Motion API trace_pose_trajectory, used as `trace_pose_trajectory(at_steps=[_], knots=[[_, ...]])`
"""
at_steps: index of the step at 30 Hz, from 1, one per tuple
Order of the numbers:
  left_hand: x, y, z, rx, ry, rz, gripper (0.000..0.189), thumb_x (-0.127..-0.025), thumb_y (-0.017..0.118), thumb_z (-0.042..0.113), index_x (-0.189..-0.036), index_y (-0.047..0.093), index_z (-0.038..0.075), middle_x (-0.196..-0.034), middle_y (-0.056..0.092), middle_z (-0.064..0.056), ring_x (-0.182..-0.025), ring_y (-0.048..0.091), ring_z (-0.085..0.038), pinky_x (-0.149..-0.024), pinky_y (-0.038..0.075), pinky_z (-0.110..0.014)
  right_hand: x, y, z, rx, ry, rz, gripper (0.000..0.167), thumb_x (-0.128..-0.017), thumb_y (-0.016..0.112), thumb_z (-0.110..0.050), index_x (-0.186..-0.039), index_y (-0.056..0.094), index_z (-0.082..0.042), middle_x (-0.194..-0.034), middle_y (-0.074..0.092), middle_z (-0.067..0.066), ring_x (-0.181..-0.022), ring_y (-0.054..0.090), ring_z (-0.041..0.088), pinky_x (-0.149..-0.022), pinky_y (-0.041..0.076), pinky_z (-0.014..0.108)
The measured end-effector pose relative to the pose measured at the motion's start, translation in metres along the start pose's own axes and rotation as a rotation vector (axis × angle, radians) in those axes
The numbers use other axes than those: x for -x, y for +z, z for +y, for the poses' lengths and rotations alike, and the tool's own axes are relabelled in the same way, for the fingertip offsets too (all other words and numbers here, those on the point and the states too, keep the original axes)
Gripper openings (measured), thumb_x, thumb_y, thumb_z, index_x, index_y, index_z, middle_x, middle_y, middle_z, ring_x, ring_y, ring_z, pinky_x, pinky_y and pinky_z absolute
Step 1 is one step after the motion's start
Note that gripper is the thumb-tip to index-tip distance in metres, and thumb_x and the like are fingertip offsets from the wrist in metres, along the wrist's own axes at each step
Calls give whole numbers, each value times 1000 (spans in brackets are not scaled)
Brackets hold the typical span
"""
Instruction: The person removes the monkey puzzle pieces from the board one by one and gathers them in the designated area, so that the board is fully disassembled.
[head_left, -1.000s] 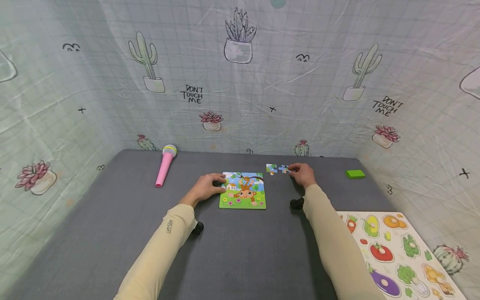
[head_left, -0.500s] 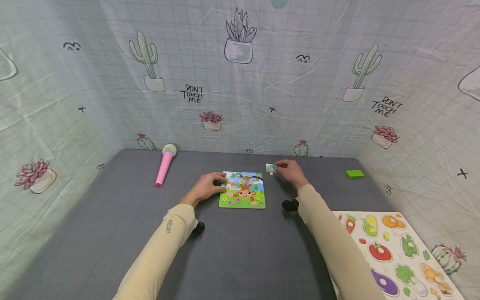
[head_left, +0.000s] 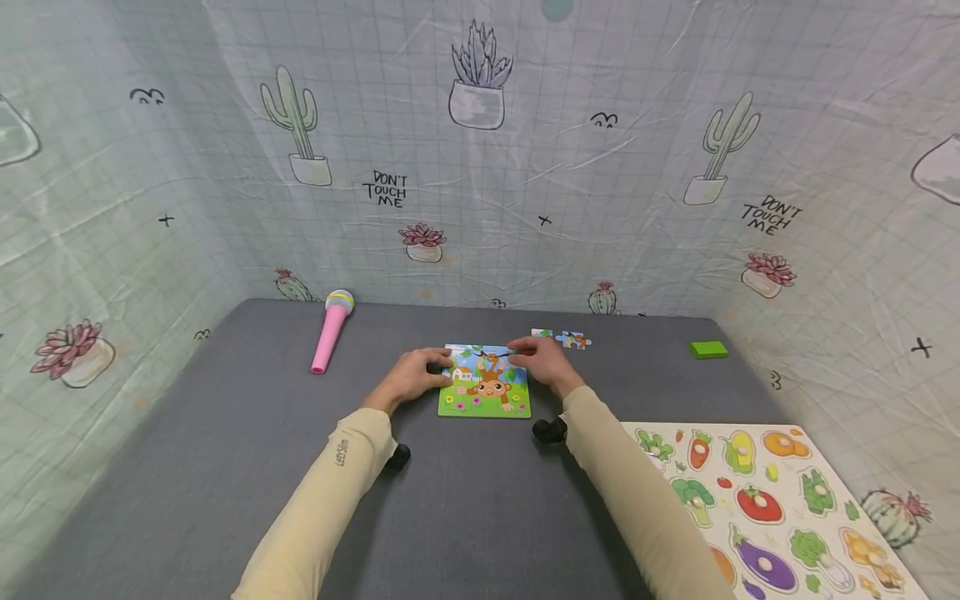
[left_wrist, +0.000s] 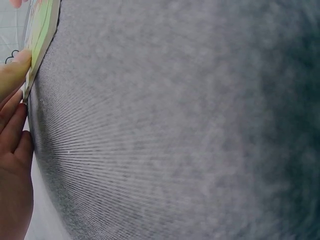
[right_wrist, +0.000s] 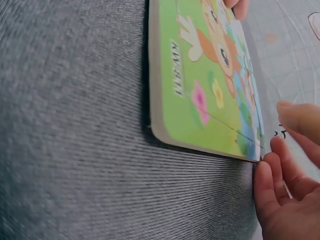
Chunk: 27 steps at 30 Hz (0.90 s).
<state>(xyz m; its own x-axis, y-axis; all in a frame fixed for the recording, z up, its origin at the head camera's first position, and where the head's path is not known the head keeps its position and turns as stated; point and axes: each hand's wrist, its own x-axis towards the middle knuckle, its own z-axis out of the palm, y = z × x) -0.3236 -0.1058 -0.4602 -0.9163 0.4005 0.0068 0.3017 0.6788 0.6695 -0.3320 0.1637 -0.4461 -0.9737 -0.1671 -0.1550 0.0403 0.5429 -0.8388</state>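
A jigsaw puzzle (head_left: 480, 404) with an upside-down cartoon monkey lies flat on the grey table. My left hand (head_left: 408, 375) grips its left edge; the left wrist view shows the thumb (left_wrist: 15, 75) on top and fingers at the side. At the puzzle's upper right corner is my right hand (head_left: 543, 362), fingertips at the edge. In the right wrist view its thumb (right_wrist: 300, 117) stands apart from the fingers (right_wrist: 267, 182), with nothing seen between them. Behind this hand lie two loose puzzle pieces, one partly hidden piece (head_left: 542, 333) and one blue and brown piece (head_left: 573, 340).
A pink toy microphone (head_left: 330, 333) lies at the back left. A green block (head_left: 708, 350) is at the back right. The white board with vegetable pictures (head_left: 787, 533) covers the front right, partly under the right sleeve (head_left: 637, 500). Printed cloth walls (head_left: 480, 183) surround the table.
My right hand has moved left from the loose pieces to the puzzle's upper right corner, uncovering the right-hand piece and partly covering the other. The left hand has stayed on the puzzle.
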Motion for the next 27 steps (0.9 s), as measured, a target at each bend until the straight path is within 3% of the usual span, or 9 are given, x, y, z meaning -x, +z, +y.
trace_pose_trajectory(at_steps=[11, 20, 27], knots=[[1, -1, 0, 27, -8, -16, 37, -89, 73, 20, -123, 68, 5, -146, 49, -8, -140, 34, -34, -115, 27, -50, 0, 7, 5, 11, -15, -4, 33, -94, 67, -18, -126, 67, -9, -129, 59, 13, -116, 55, 30, -96, 47, 45], [1, -1, -1, -5, 0, -16, 39, -89, 73, 21, -124, 68, 5, -146, 50, -7, -140, 36, -33, -115, 28, -49, 2, 12, 4, 74, -90, -31, 26, -92, 69, -13, -117, 72, -7, -132, 59, 14, -125, 51, 33, -99, 47, 46], [1, -1, -1, 6, -6, -27, 38, -89, 73, 20, -124, 68, 5, -146, 49, -7, -140, 35, -33, -115, 27, -50, 1, 13, 3, 79, -69, -49, 23, -91, 71, -13, -113, 74, -8, -132, 59, 14, -129, 48, 34, -101, 45, 47]])
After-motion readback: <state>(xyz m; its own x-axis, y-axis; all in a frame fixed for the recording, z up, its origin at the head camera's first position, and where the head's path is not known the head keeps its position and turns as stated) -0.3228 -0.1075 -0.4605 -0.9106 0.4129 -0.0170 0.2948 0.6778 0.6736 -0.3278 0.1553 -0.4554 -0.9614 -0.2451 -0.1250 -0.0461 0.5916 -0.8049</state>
